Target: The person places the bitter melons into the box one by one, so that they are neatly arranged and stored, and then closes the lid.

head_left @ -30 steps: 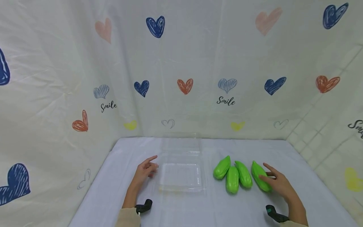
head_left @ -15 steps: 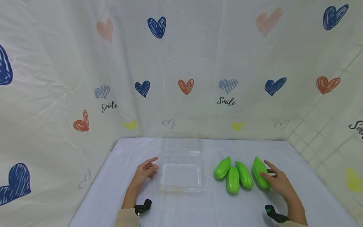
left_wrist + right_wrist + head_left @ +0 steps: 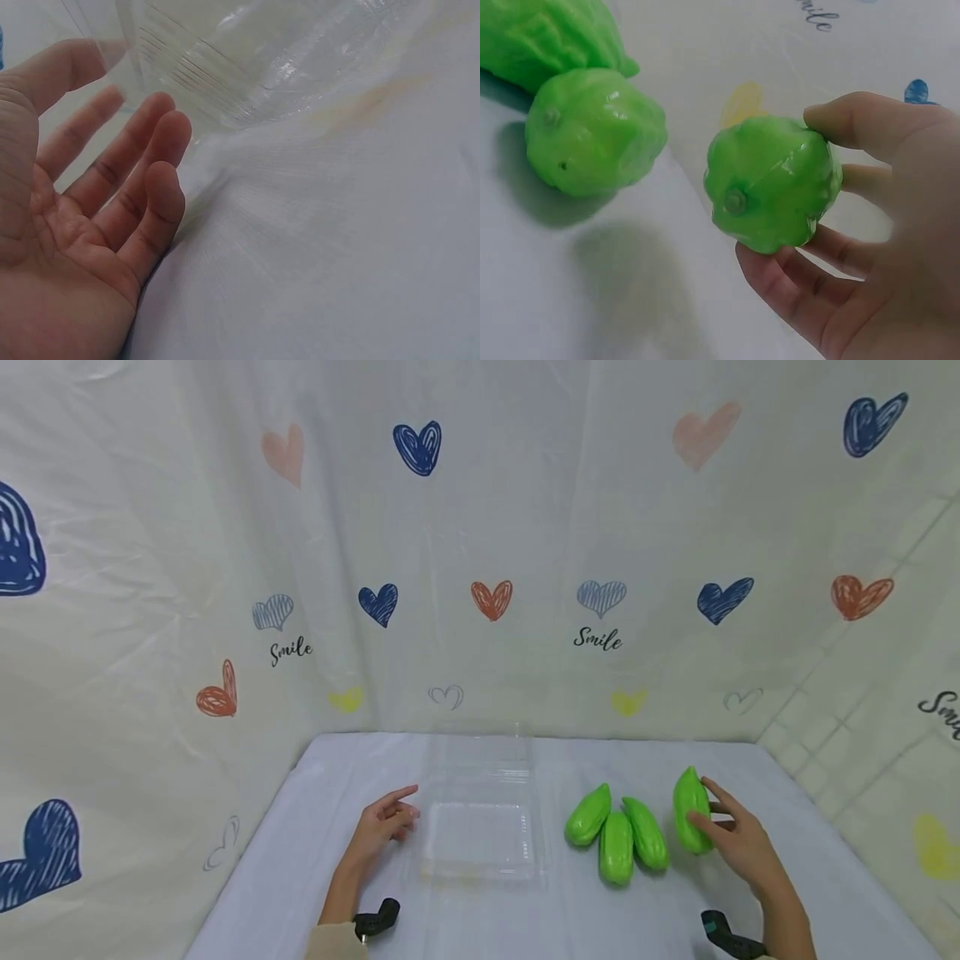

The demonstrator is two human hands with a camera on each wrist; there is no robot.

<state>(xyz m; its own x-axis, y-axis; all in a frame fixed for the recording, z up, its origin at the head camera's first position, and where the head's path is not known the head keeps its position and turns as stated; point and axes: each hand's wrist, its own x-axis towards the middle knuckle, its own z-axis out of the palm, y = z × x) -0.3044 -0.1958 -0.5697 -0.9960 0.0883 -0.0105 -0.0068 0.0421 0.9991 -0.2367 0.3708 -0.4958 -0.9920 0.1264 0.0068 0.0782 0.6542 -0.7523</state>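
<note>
My right hand point(image 3: 744, 845) holds a green bitter melon point(image 3: 688, 817) between the thumb and fingers, raised off the cloth. In the right wrist view its stem end point(image 3: 736, 201) faces the camera. Left of it lie 3 more bitter melons: one tilted point(image 3: 588, 815), one in the middle point(image 3: 616, 852) and one leaning the other way point(image 3: 645, 837). A clear plastic box point(image 3: 480, 843) stands with its lid point(image 3: 480, 752) laid back. My left hand point(image 3: 381, 828) is at the box's left side, fingers loosely bent around nothing; whether its fingertips point(image 3: 159, 103) touch the box I cannot tell.
A white cloth covers the table point(image 3: 555, 927). Behind it hangs a pale curtain point(image 3: 525, 510) printed with hearts and "Smile". Black wrist cameras sit on the left wrist point(image 3: 377, 918) and the right wrist point(image 3: 731, 937).
My right hand has lifted the bitter melon from the cloth and turned it more upright. The left hand and the other bitter melons have stayed put; the head view has tilted slightly up.
</note>
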